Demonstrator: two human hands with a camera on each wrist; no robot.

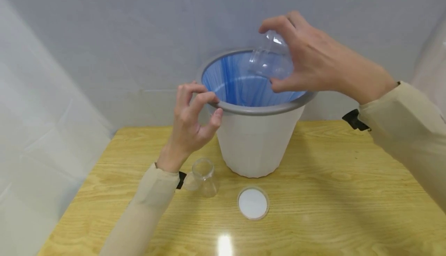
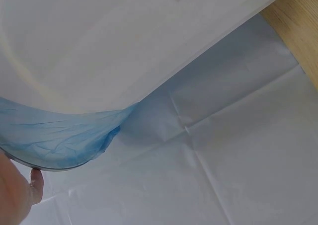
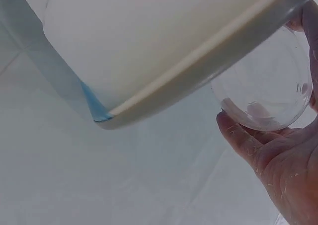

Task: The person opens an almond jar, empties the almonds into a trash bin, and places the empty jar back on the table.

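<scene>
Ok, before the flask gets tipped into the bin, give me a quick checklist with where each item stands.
1. Right hand grips the clear glass flask securely: ok, fingers and thumb wrap it.
2. Flask over the mouth of the white bin with grey rim and blue liner: ok, mouth points inward.
3. Left hand steadies the bin: ok, fingertips at the rim.
4. Flask contents: cannot tell; right wrist view shows only a faint residue.
5. Second clear glass flask and round clear dish with white inside on the wooden table out of the way: ok, both stand in front of the bin.

A wooden table carries a bin, flask and lid.
</scene>
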